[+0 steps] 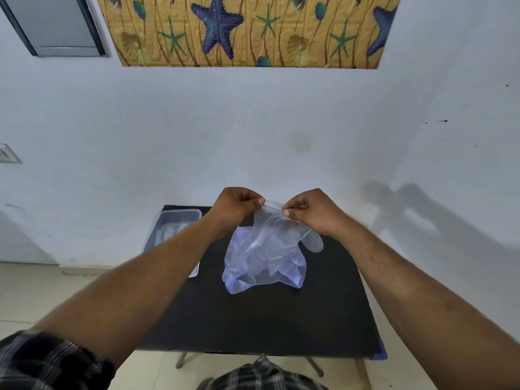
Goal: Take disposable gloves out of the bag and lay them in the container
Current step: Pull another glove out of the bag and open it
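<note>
Mid-task: your left hand (235, 205) and right hand (312, 211) each pinch the cuff edge of one clear glove (277, 235), held up above the bag (261, 266) mid-bench. The container (180, 213) at the bench's far-left corner seems to hold something pale already, can't tell what. Glove not yet laid in; more look left in the bag.

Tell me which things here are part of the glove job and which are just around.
Part of the job:
- clear glove, pinched at its cuff by the left hand and right hand
- bluish plastic bag
- clear container at the table's left edge

Just around:
- black table
- starfish wall panel
- grey cabinet
</note>
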